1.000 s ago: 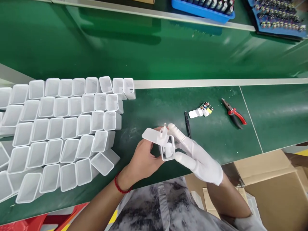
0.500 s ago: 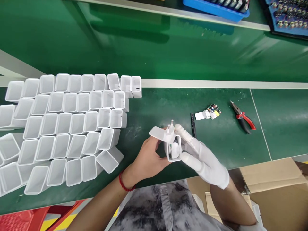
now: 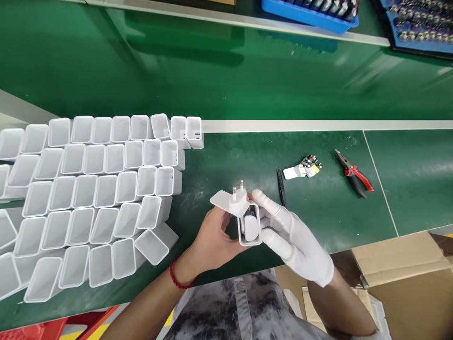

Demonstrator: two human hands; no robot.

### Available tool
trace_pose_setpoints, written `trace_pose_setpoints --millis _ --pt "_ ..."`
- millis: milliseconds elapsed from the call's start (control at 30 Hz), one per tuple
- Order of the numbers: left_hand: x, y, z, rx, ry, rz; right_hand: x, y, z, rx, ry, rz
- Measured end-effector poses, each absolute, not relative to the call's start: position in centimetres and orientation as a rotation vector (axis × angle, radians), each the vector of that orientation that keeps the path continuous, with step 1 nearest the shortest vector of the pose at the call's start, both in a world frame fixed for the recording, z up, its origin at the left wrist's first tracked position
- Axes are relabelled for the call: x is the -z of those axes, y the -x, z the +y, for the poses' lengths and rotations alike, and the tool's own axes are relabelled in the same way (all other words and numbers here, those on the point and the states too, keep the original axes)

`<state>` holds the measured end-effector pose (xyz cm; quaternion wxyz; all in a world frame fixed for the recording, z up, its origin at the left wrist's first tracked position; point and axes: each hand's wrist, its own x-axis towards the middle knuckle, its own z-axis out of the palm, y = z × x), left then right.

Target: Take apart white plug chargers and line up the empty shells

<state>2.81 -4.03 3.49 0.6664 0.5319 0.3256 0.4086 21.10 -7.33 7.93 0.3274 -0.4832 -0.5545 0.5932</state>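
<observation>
Between both hands is a white plastic adapter housing (image 3: 242,242), its open end facing up with white and dark parts showing inside. A white lid with two metal plug pins (image 3: 238,202) lies tilted over the housing's far edge. My bare left hand (image 3: 215,236) is closed around the housing's left side, a red bead bracelet at the wrist. On the right side, my right hand (image 3: 295,241), in a white glove, grips the housing with its fingertips; some fingers are hidden behind it.
Rows of open white housings (image 3: 105,185) stand on the left of the green bench. A black pen-like tool (image 3: 281,187), a white part with coloured wires (image 3: 300,170) and red-black pliers (image 3: 354,174) lie to the right. Cardboard boxes (image 3: 403,283) stand below; a blue tray (image 3: 311,18) sits on the shelf.
The housing and both hands have shifted slightly left and down in view, as the bench scene also moved left. The plug lid has tilted, so both pins now show clearly.
</observation>
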Motion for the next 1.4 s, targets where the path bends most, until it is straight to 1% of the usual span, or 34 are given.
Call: trace_pose_setpoints --millis 267,667,867,933,967,1067,1100,1133,1233,1400 --pt "-3.4 -3.1 -4.1 -0.945 -1.205 0.768 -7.5 -21.2 -7.1 -1.441 1.266 -1.563" --pt "-5.3 -3.3 -3.8 -0.768 -1.262 0.993 -7.4 -21.5 -6.5 -1.639 1.29 -1.298" --pt "-5.2 -3.1 -4.1 -0.753 -1.323 1.044 -6.9 -21.6 -6.6 -1.608 1.273 -1.421" --pt "-5.0 -3.0 -4.0 -0.751 -1.374 1.08 -6.8 -21.5 -7.0 -1.458 1.337 -1.489" --pt "-4.8 -2.9 -4.0 -0.756 -1.41 1.107 -6.7 -21.3 -7.1 -1.277 1.388 -1.566" --pt "-3.9 -3.0 -3.6 -0.79 -1.565 1.216 -6.1 -20.1 -7.3 -0.532 1.475 -1.875" --pt "-3.4 -3.1 -3.5 -0.793 -1.639 1.244 -5.7 -19.6 -7.3 -0.344 1.491 -1.97" --pt "-3.0 -3.2 -3.4 -0.786 -1.721 1.267 -5.2 -19.0 -7.1 -0.239 1.515 -2.042" --pt "-2.0 -3.2 -3.4 -0.694 -1.926 1.291 -3.0 -17.9 -6.6 -0.11 1.544 -2.127" --pt "-2.2 -1.3 -4.7 -0.479 -2.007 1.264 0.4 -18.3 -6.4 -0.039 1.285 -2.153"
